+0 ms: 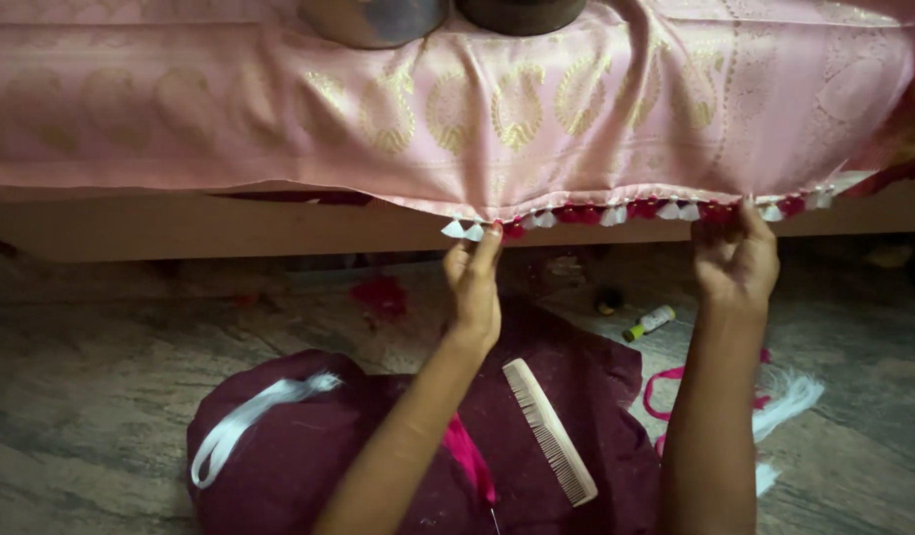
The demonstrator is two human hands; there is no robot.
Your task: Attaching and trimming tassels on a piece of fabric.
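Note:
A pink cloth (457, 109) with gold woven motifs hangs over a low ledge, its lower edge trimmed with red and white tassels (616, 212). My left hand (474, 287) pinches the tasselled edge near its left end. My right hand (737, 260) grips the same edge further right, fingers closed on the fringe. Both arms reach up from my lap, which is covered in maroon fabric (398, 446). A cream comb (548, 430) lies on that fabric, beside a strip of pink thread (469, 458).
White thread bundles lie on the maroon fabric (249, 421) and on the floor at right (789, 401). A small white bottle (649, 322) lies on the stone floor. Two round metal vessels (378, 18) stand on the cloth above.

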